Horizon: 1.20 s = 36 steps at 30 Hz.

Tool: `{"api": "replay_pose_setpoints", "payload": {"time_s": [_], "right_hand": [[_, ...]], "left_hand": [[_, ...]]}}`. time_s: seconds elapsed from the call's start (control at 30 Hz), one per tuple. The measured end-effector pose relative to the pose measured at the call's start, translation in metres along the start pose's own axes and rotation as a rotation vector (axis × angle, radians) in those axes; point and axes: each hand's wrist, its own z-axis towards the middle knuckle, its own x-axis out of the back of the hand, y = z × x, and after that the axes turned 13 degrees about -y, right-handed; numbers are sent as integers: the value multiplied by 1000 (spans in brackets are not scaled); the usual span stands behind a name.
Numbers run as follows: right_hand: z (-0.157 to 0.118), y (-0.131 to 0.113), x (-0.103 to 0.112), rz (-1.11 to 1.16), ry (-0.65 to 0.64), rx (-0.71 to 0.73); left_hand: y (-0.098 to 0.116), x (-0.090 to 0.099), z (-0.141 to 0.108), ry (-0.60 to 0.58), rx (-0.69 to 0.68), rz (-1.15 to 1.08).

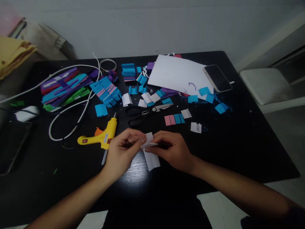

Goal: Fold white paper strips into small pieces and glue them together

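A folded strip of white paper [152,160] is held between both hands above the dark table, its lower end hanging towards the front edge. My left hand [126,149] pinches the paper's upper left side with thumb and fingers. From the right, my right hand [175,149] grips the same piece near a raised fold. Just left of my left hand lies a yellow glue gun [110,132]. Beyond the hands are black-handled scissors [152,110], with pink folded paper [170,120] and blue folded paper [179,118] to their right.
Bundled coloured strips [66,86], a white cable [82,114] and blue folded pieces [107,90] lie at the left. White sheets [178,74] and a phone [218,78] are at the back right. A white stool [265,84] stands beyond the table's right edge.
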Motion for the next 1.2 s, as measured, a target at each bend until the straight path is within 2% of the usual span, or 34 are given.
{"api": "replay_pose_setpoints", "payload": {"time_s": [0.17,0.4,0.6,0.83,1.03,1.2], "right_hand": [[0,-4,-5,156,5,-161],[3,-3,-4,353,85,-230],[5,-4,1,329,64,-289],[7,-7,7,289,66,-305],[5,-8,5,233,60,-242],[3,-6,5,173,43,-183]], "left_hand": [[-1,0,0,-17,-38,11],[-4,0,0,-42,-79,-17],[0,2,0,-61,-42,20],[0,8,-3,-192,-80,125],[-3,6,-3,-123,-128,262],[0,13,-3,-143,-98,316]]}}
